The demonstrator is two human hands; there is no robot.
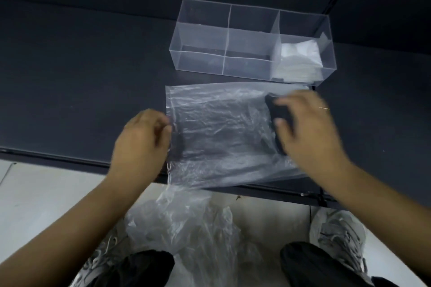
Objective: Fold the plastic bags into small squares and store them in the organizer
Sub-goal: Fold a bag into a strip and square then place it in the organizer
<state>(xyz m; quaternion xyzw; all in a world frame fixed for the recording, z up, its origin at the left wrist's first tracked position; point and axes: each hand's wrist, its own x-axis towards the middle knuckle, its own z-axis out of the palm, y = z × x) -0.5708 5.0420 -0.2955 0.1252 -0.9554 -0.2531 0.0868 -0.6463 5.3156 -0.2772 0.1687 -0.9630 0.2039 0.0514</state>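
A clear plastic bag (221, 133) lies spread flat on the dark table, its near edge hanging over the table's front edge. My left hand (142, 137) pinches the bag's left edge. Over the bag's right side, my right hand (305, 123) is blurred by motion, its fingers curled at the plastic; I cannot tell whether it grips it. Behind the bag stands a clear organizer (247, 53) with several compartments. Folded white bags (298, 60) fill its near right compartment; the other compartments look empty.
A heap of crumpled clear bags (191, 223) lies on the pale floor between my feet, below the table's front edge (70, 158). Grey shoes (338, 233) and dark trouser legs show at the bottom. A dark wall rises behind the organizer.
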